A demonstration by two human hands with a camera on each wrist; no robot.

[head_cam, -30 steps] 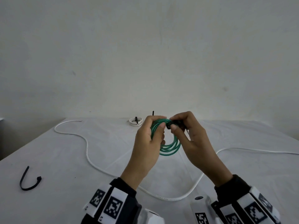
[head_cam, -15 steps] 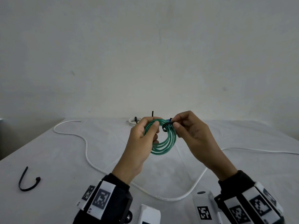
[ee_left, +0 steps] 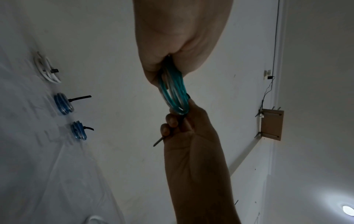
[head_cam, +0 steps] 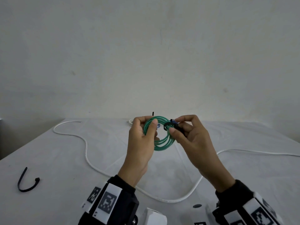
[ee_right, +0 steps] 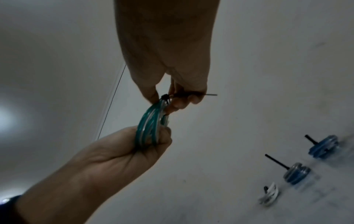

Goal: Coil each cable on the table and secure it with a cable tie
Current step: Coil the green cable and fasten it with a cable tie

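A green cable coil (head_cam: 164,143) (ee_left: 175,97) (ee_right: 149,125) is held up above the table. My left hand (head_cam: 142,140) grips its left side with thumb over the strands. A black cable tie (head_cam: 168,125) (ee_right: 165,97) wraps the coil's upper right. My right hand (head_cam: 186,132) pinches the tie's tail, whose thin end (ee_left: 159,141) (ee_right: 211,94) sticks out past the fingers. A long loose white cable (head_cam: 86,151) snakes across the white table (head_cam: 48,159). A spare black cable tie (head_cam: 26,182) lies curled at the near left.
Tied coils sit at the table's far edge: a white coil (ee_left: 47,69) (ee_right: 268,195) and two blue coils (ee_left: 63,103) (ee_left: 78,130) (ee_right: 296,174) (ee_right: 323,146), each with a black tie tail sticking up. A plain wall stands behind the table.
The coil has turned to face me more fully and my hands have drawn slightly apart. The tie's loop now sits snug round the coil's upper right, with my right hand drawn off to the right.
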